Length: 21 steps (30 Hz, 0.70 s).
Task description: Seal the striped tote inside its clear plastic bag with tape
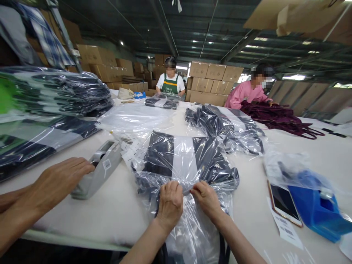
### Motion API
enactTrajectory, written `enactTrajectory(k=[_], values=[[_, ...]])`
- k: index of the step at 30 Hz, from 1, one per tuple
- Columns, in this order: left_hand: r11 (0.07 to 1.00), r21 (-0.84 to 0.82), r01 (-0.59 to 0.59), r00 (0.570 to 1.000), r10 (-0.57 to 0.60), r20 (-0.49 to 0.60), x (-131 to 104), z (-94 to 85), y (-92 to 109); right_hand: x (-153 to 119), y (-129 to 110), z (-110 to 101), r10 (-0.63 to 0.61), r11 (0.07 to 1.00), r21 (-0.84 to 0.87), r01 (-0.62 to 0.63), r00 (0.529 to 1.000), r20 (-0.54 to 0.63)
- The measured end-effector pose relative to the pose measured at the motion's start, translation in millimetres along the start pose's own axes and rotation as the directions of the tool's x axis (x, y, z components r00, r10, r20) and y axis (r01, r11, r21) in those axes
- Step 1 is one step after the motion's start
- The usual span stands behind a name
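A clear plastic bag (192, 220) lies in front of me with a folded dark garment (159, 157) inside, crossed by a white band (183, 154). My left hand (169, 201) presses down on the bag's near part, its fingers curled and gripping the film. Close beside it, my right hand (206, 200) pinches the same plastic between thumb and fingers. Dark straps show through the bag below my wrists. What lies under my fingertips is hidden.
At left, another person's hand (64, 179) rests on a grey tape dispenser (101, 172). Bagged garments (63, 91) are stacked behind it. A phone (284, 201) and a blue tape dispenser (313, 205) lie right. Two people work across the table (261, 172).
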<state>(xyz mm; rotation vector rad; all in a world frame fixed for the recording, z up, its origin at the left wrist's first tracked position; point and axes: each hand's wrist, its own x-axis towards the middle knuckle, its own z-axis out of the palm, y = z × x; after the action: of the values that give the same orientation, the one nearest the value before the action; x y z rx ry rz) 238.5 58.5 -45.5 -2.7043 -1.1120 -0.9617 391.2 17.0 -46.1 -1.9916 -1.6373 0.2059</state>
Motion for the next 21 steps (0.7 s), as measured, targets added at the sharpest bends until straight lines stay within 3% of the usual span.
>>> enactTrajectory(k=[2, 5, 7, 13, 16, 18, 21], values=[[0.981, 0.005, -0.193, 0.979, 0.193, -0.066, 2, 2.0, -4, 0, 0, 0, -0.001, 1.0, 0.002, 0.001, 1.0, -0.006], [0.902, -0.005, -0.432, 0.899, 0.43, -0.085, 4, 6.8, -10, 1, 1, 0, 0.0, 1.0, 0.002, 0.0, 1.0, -0.012], [0.889, -0.01, -0.458, 0.887, 0.456, -0.066, 4, 10.9, -13, 2, 1, 0, 0.005, 1.0, 0.005, -0.005, 1.0, -0.014], [0.914, -0.042, -0.404, 0.914, 0.403, -0.039, -2, 20.2, -15, 5, -3, -7, -0.005, 0.999, 0.054, 0.006, 1.0, -0.023], [0.923, -0.043, -0.381, 0.924, 0.379, -0.048, -4, 20.6, -15, -2, 8, -34, -0.008, 0.986, 0.161, 0.032, 0.989, -0.148], [0.928, -0.04, -0.372, 0.927, 0.369, -0.062, -5, 19.9, -16, -13, 30, -65, 0.069, 0.981, 0.195, -0.011, 0.954, -0.291], [0.93, -0.021, -0.368, 0.928, 0.366, -0.073, -4, 18.7, -15, -37, 85, -124, 0.219, 0.975, 0.094, -0.2, 0.823, -0.524]])
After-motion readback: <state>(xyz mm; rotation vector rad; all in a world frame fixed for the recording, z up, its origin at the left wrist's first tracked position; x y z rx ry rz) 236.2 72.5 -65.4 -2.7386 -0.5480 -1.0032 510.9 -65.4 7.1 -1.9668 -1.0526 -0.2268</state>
